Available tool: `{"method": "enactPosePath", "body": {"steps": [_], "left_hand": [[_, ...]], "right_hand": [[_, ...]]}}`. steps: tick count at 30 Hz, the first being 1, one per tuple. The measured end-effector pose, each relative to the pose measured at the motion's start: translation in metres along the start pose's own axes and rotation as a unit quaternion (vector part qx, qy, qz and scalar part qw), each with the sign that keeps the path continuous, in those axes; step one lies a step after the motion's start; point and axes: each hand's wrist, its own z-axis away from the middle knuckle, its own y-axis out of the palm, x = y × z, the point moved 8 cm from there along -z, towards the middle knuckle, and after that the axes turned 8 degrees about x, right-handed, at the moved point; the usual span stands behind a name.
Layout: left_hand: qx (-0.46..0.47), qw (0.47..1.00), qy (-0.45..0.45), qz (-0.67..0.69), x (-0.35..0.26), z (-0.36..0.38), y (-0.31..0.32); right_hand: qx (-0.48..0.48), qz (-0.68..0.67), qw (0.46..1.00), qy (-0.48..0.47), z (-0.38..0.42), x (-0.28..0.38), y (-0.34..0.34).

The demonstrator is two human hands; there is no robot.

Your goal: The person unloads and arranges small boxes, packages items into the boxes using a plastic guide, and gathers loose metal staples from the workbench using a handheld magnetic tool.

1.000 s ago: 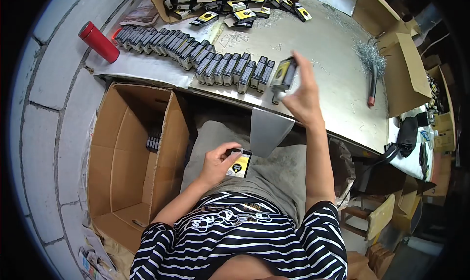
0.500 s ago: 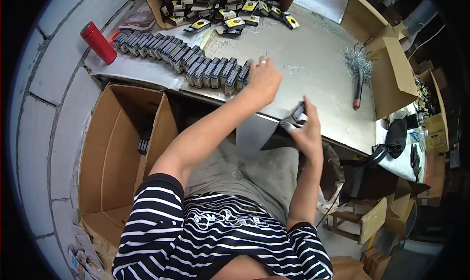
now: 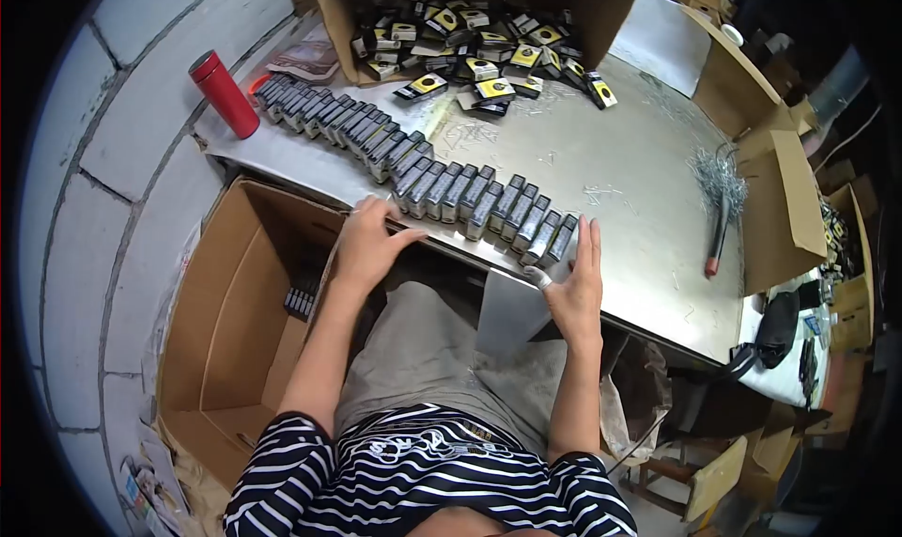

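Observation:
A long curved row of small dark boxes (image 3: pixel 451 190) stands on edge along the front of the metal table (image 3: pixel 648 189). At the row's right end, my right hand (image 3: pixel 575 288) is upright with fingers stretched, touching or nearly touching the last box; a light wrap covers its thumb. My left hand (image 3: pixel 368 241) rests at the table's front edge beside the middle of the row, fingers spread, with nothing visible in it. Behind the row, loose black and yellow boxes (image 3: pixel 493 89) spill from a large cardboard box (image 3: pixel 334 20).
A red bottle (image 3: pixel 225 95) stands at the table's left. An open carton (image 3: pixel 225 302) is below, left of my legs. A bundle of thin wires (image 3: pixel 719 182) with a red-tipped tool (image 3: pixel 712 265) lies at the right, near cardboard flaps (image 3: pixel 785 199). Small loose wires are scattered behind the row.
My left hand has left the row's right end and moved left to the table edge. The dark item in my right hand is no longer there, and the row reaches further right. The view has shifted.

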Motion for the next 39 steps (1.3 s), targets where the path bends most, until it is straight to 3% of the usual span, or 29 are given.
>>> {"method": "enactPosePath", "body": {"steps": [2,7,9,10,13,16,19,21,22,24,26,28,29,31,34,39], "left_hand": [[0.015,0.998,-0.058,-0.034,-0.013,-0.019,0.010],[0.007,1.000,-0.003,-0.031,-0.009,-0.033,0.026],[0.049,0.997,-0.043,0.041,-0.004,-0.019,0.026],[0.043,0.995,-0.038,0.080,-0.007,-0.014,0.026],[-0.001,0.999,0.048,0.019,-0.041,-0.020,0.038],[-0.024,0.998,0.056,-0.009,-0.041,-0.027,0.059],[0.017,0.998,0.057,0.037,-0.040,-0.012,0.047],[-0.037,0.997,-0.005,0.072,-0.021,-0.007,0.018],[-0.084,0.993,-0.004,0.087,-0.009,-0.009,0.000],[-0.177,0.983,-0.009,0.042,0.011,-0.026,-0.040],[-0.226,0.973,0.005,-0.041,0.025,-0.052,-0.064],[-0.185,0.977,-0.025,-0.101,0.050,-0.083,-0.058],[-0.109,0.978,-0.068,-0.165,0.065,-0.098,-0.043],[-0.072,0.978,-0.104,-0.164,0.066,-0.101,-0.023],[-0.046,0.967,-0.073,-0.240,0.043,-0.097,-0.018],[0.012,0.953,-0.052,-0.297,0.037,-0.108,-0.012]], "right_hand": [[0.001,0.042,0.999,0.005,-0.012,0.007,0.008],[0.010,0.042,0.999,0.022,-0.022,0.007,0.010],[-0.025,0.064,0.998,0.010,-0.016,0.013,0.002],[-0.028,0.050,0.998,0.027,-0.014,0.009,0.001],[-0.026,0.026,0.999,0.028,-0.013,0.003,0.014],[-0.012,0.062,0.998,0.022,-0.021,0.016,0.014],[-0.045,0.043,0.998,0.019,-0.007,0.009,-0.006],[-0.056,-0.007,0.995,0.078,0.001,-0.002,-0.017],[-0.080,-0.002,0.995,0.063,0.003,-0.001,-0.022],[-0.036,-0.071,0.982,0.169,-0.002,-0.014,-0.020],[-0.027,-0.033,0.988,0.149,-0.011,-0.022,-0.014],[0.013,0.071,0.988,0.136,-0.024,-0.025,-0.001],[0.013,0.133,0.986,0.104,-0.029,-0.017,0.002],[0.029,0.115,0.985,0.126,-0.030,-0.007,0.002],[0.046,0.085,0.983,0.157,-0.030,-0.015,0.002],[0.100,0.154,0.972,0.147,-0.043,-0.007,-0.001]]}}
